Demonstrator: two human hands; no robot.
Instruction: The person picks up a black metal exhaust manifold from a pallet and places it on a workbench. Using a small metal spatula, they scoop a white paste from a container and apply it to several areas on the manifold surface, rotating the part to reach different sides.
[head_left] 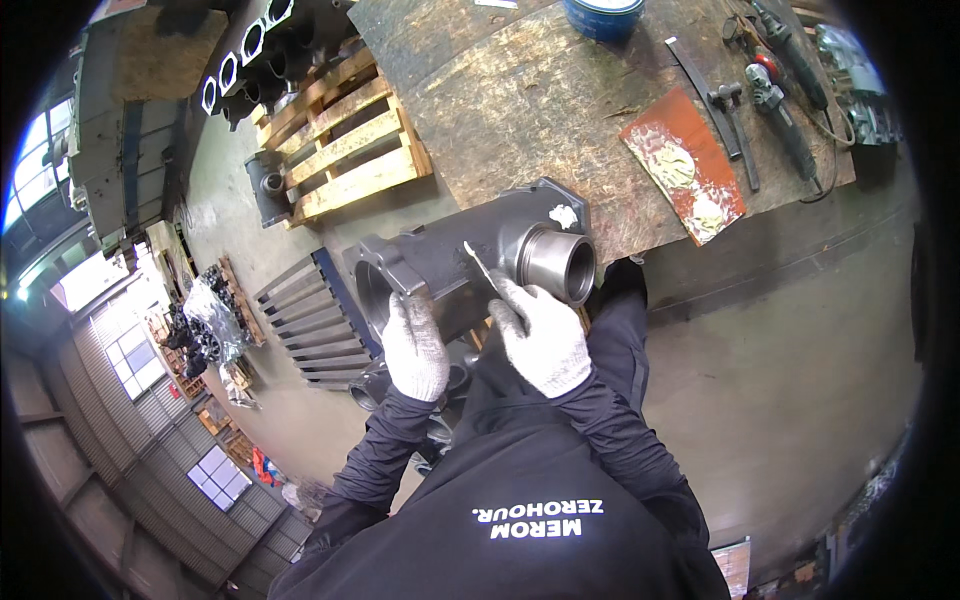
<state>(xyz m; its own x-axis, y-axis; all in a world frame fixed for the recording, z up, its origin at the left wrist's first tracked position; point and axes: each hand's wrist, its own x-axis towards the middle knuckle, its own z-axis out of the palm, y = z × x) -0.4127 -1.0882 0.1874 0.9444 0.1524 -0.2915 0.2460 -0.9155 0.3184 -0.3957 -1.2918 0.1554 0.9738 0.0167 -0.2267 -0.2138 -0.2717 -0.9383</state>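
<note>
A: What are the hands doing?
B: The gloved right hand (543,338) is pinching a thin spatula (481,266), its pale-smeared tip meeting a dark metal casting (425,243). The left hand (416,345) is touching the casting's open end, probably steadying it; I cannot tell whether it is clasping.
A: Where is the casting?
B: It is lying before the person, beside the workbench (480,110).
A: Obstacles?
B: A shiny collar (548,262) is jutting beside the right hand. A paste-smeared orange board (672,110) is lying on the bench, presumably for easy reach.

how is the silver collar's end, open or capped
Open: the silver collar has no cap over its rim, and its dark hollow inside shows.
</note>
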